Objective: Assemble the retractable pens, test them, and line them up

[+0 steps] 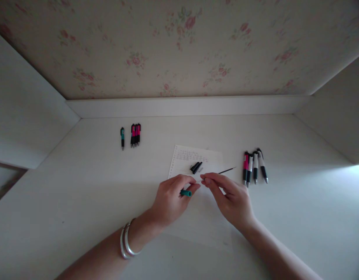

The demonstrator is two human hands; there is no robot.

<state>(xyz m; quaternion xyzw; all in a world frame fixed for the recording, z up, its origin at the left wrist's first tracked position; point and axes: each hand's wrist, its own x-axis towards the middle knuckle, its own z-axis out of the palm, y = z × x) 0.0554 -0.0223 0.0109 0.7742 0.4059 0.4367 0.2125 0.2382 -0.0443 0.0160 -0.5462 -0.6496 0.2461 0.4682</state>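
Note:
My left hand [173, 196] is closed around a green pen barrel [185, 193], whose open end sticks out between the fingers. Its thumb and forefinger also pinch toward a thin pale piece [198, 181] that spans the small gap between my hands. My right hand [230, 196] is closed in a fingertip pinch at the other end of that piece, too small to name. A thin black pen refill [227, 170] shows just beyond the right fingers; its near end is hidden. Black pen parts [196, 167] lie on the written sheet of paper [217, 157] beneath and ahead of my hands.
At the left back are a green pen [122, 139] and several pink-and-black pens [135, 135] in a row. To the right lie a pink pen [245, 168] and several white-and-black pens [256, 167]. A low white ledge [185, 107] and side panels bound the white desk [80, 186].

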